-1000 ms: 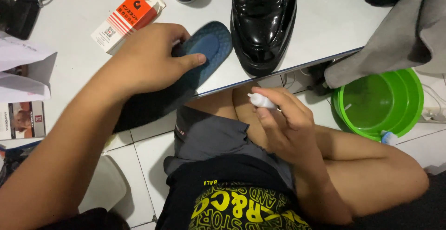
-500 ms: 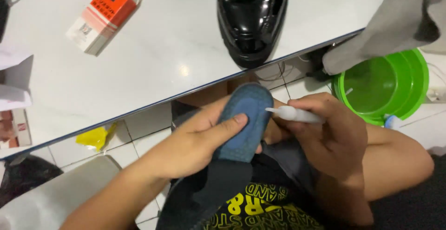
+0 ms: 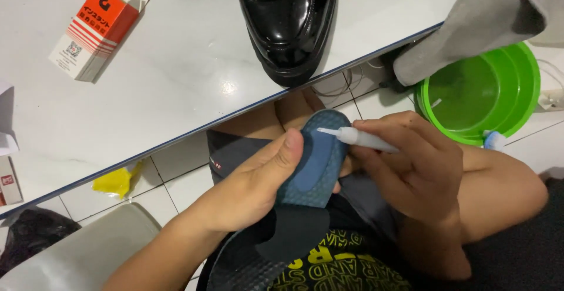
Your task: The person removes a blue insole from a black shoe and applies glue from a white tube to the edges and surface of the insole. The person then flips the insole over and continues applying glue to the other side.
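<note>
Insole now off the tabletop and over the lap, left hand grip pinching its edge, right hand grip pinching a glue tube, nozzle at the insole's tip, so gluing looks about to start

A blue insole, patterned underside up, is held over the lap, toe at 12 o'clock. A white glue tube points its nozzle at 9 o'clock onto the insole.

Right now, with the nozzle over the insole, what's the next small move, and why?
Probably lower the white tube's tip onto the blue insole near its rounded end. The right hand holds the tube with its tip just above that end, and the left hand grips the insole underside-up over the lap.
</note>
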